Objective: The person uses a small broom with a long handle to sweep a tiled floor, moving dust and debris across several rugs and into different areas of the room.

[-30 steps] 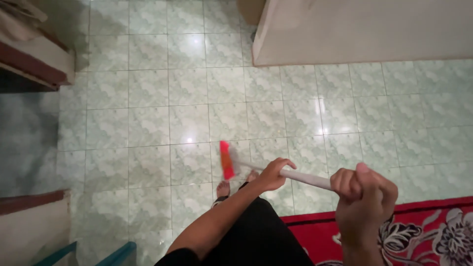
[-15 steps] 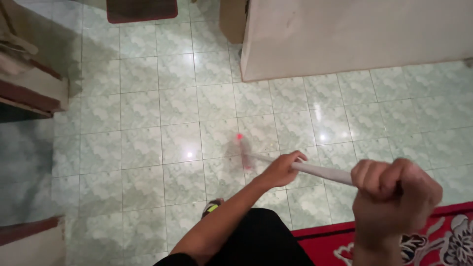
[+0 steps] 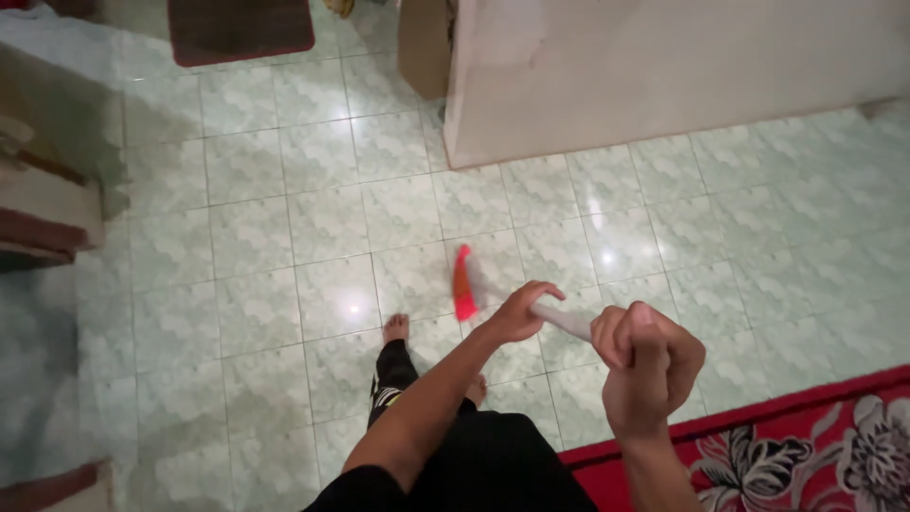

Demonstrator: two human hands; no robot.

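Both hands grip what looks like a broom handle

broom: red-headed broom with white stick on pale green tiled floor, just ahead of bare foot
hands: left hand lower on stick, right hand behind it
wall: white wall corner beyond broom
rug: red flowered rug right, near
mat: dark doormat far left
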